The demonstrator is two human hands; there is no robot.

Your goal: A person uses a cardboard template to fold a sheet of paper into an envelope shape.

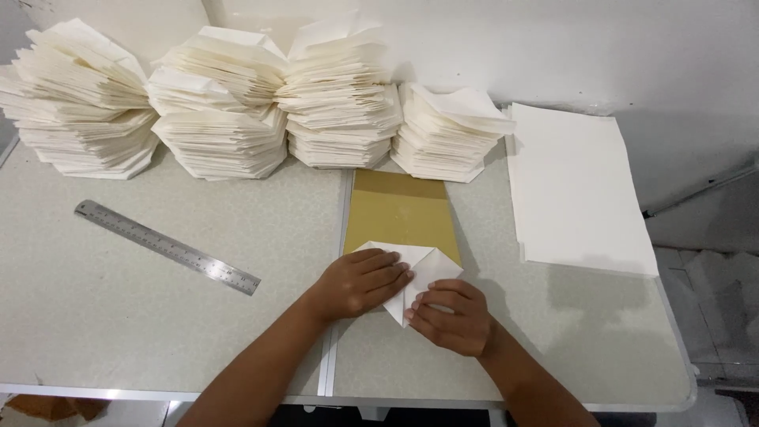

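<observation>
A white sheet of paper (pixel 423 265), folded into a pointed shape, lies on the near end of a tan board (pixel 401 209) in the middle of the table. My left hand (pixel 360 281) lies flat on its left part, fingers pointing right. My right hand (pixel 451 316) presses with bent fingers on the lower right fold of the paper. Both hands touch the same sheet, and much of it is hidden under them.
Several tall stacks of folded white paper (pixel 225 119) line the back of the grey table (pixel 118 308). A pile of flat white sheets (pixel 573 186) lies at the right. A metal ruler (pixel 166 247) lies slanted at the left. The table's front edge runs just below my forearms.
</observation>
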